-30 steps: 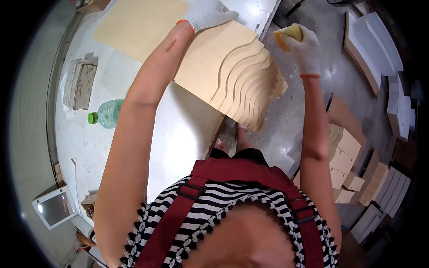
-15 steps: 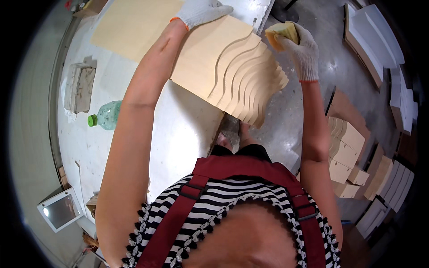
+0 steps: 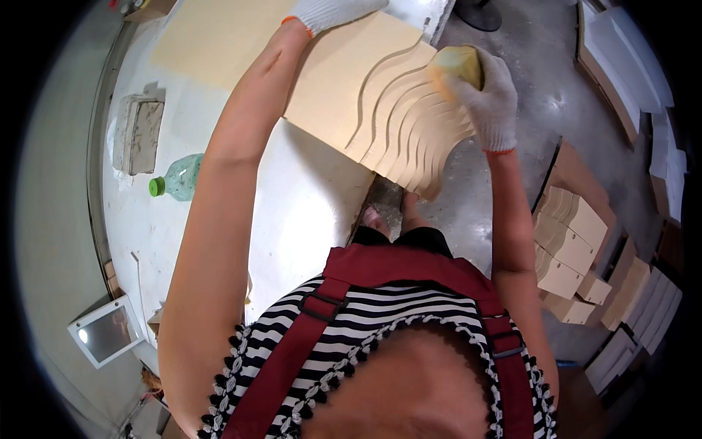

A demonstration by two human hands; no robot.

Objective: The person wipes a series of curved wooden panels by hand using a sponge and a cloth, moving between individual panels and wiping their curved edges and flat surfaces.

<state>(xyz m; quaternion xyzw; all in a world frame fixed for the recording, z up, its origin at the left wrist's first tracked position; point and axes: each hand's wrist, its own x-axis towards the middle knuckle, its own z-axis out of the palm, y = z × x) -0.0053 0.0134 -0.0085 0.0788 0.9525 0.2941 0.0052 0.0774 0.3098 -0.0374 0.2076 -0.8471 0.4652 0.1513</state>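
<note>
The boards (image 3: 333,80), pale and thin, lie in a fanned stack on the white counter (image 3: 281,241); their wavy ends step out past the counter's edge, above the grey floor (image 3: 541,80). The left hand (image 3: 338,13), in a white glove with an orange cuff, lies on the far side of the stack, its fingers outstretched along the top board and partly cut off by the upper border of the view. The right hand (image 3: 493,95), gloved likewise, has its fingers closed around a yellow sponge (image 3: 466,62).

Compared with the earlier views, the chief change is at the right: the sponge, formerly held over the floor and apart from the stack, now overlaps the far corner of the wavy ends and is blurred; contact cannot be told for certain. The left hand keeps its place on the boards, which remain fanned as before.

Left of the forearm, the green-capped bottle (image 3: 184,178) lies on its side near a block (image 3: 144,137), both unmoved on the counter. A pale sheet (image 3: 212,44) lies beyond the left wrist. At right, more wavy-edged panels (image 3: 574,230) rest low down, beside the right forearm.
</note>
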